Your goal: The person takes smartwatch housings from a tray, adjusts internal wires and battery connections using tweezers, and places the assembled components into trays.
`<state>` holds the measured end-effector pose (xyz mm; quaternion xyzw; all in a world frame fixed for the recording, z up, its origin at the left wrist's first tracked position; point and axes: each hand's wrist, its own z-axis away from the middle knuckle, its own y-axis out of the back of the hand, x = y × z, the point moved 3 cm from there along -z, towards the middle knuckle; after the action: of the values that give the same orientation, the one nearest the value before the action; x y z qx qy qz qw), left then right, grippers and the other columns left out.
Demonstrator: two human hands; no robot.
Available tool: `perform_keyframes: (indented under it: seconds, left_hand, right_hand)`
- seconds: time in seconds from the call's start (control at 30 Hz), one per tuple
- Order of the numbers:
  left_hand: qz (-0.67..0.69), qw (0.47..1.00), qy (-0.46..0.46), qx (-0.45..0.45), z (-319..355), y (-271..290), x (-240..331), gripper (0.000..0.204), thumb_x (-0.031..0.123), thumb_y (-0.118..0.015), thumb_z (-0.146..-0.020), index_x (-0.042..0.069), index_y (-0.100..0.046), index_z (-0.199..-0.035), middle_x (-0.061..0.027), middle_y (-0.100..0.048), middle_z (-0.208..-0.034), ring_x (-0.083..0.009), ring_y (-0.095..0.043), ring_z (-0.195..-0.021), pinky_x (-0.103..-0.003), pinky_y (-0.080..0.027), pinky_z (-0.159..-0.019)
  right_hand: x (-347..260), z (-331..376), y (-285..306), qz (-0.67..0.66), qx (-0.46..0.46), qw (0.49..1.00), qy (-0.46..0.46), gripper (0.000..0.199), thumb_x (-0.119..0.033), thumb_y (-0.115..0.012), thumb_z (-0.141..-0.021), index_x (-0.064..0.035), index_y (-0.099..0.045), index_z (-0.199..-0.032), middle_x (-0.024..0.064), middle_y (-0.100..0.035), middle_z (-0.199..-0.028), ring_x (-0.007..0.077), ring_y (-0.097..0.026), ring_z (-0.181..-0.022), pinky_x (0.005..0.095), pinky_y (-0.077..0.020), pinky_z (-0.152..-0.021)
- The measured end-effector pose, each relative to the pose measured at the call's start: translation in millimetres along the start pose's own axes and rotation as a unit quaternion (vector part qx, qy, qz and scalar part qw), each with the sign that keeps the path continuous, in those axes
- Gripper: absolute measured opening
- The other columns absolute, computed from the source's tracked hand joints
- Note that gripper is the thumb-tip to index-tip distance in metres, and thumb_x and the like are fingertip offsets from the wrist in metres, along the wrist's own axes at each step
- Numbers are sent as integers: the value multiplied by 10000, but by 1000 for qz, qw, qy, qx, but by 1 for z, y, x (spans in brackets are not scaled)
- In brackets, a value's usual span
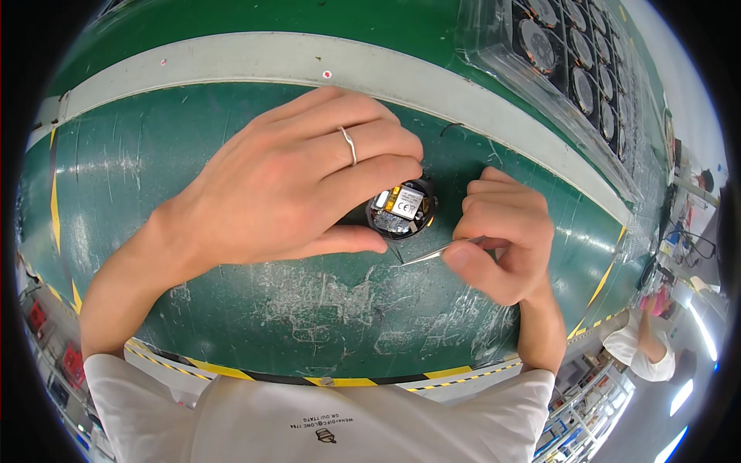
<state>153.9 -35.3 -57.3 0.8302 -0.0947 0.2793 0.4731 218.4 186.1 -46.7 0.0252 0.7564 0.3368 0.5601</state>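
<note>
**Your left hand (297, 185) steadies a bared smartwatch body (404, 207) while your right hand (505, 228) grips tweezers (429, 255)**

In the head view, you have the round, black smartwatch body between your two hands, over the middle of the green bench (324, 339). The fingers of your left hand are closed around it: the fingertips rest along its upper edge and the thumb lies at its lower left. A plain silver ring (348, 145) circles one of those fingers. The inside of the watch body faces up, showing a white label (407, 202), yellow strips beside it and silvery parts below. Whether its underside touches the bench, you cannot tell from here.

Your right hand pinches the metal tweezers between thumb and forefinger, with the other fingers curled in. Their tips point left, just below the watch body and close to a thin dark wire (396, 251); whether they grip the wire is too small to tell.

Beyond your right hand, at the upper right, stands a clear plastic tray (494, 58) with round parts (538, 46) in black compartments. A pale strip (255, 58) crosses the far side of the bench, and yellow-and-black tape (340, 381) borders the edge nearest you. Well off to the right is another person in a white top (642, 351).
</note>
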Motion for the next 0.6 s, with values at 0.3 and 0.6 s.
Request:
perform_keyframes:
  seconds: [0.3,0.6]
  left_hand:
    - [0,1000,2,-7,1,1,0,587,358,-855,-684,0,-686,-1117,-102,-687,-1194,-350,-628,-1073,-469,-539,-914]
    - [2,1000,6,-6,2,1,0,596,351,-858,-668,0,-690,-1119,-100,-687,-1186,-343,-627,-1074,-462,-538,-906]
  right_hand:
    - [4,4,4,-69,-12,998,0,289,-239,-739,-768,-47,-574,-629,18,-461,-538,183,-349,-496,363,-239,-566]
    - [12,7,7,-184,19,983,4,188,-162,-759,-725,-53,-635,-636,-19,-470,-537,154,-367,-479,345,-251,-568]
